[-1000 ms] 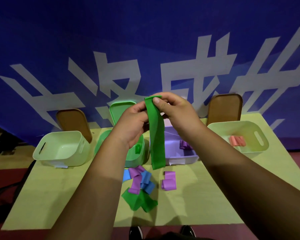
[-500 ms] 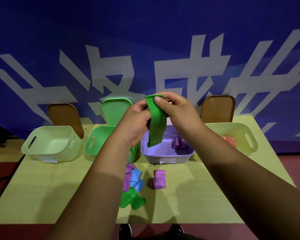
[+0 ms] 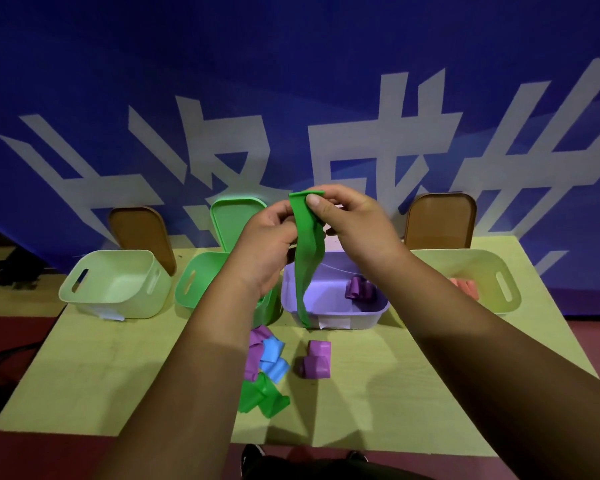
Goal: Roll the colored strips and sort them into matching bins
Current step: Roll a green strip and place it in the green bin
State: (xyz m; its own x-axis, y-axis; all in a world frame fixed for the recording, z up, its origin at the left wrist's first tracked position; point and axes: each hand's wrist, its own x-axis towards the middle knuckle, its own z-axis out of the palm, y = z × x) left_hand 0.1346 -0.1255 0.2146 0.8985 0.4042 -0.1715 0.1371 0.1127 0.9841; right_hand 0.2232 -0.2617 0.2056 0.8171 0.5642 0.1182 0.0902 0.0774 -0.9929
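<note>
A long green strip (image 3: 305,258) hangs down in front of the bins, pinched at its top by both hands. My left hand (image 3: 267,244) grips it from the left and my right hand (image 3: 350,223) pinches it with the thumb on top. Behind stand a green bin (image 3: 201,282), partly hidden by my left arm, and a purple bin (image 3: 333,313) holding a purple roll (image 3: 359,287). A pale green bin (image 3: 118,282) stands at the left. Another pale bin (image 3: 471,271) at the right holds pink rolls (image 3: 465,285).
On the yellow table (image 3: 413,403) lie loose purple, blue (image 3: 272,358) and green (image 3: 262,398) strips and a purple roll (image 3: 316,358). Brown lids (image 3: 439,220) and a green lid (image 3: 232,216) lean on the blue banner behind the bins.
The green strip's hanging tail has shifted and now twists down over the purple bin's front. The head view has swung slightly. Both hands keep holding the strip's top.
</note>
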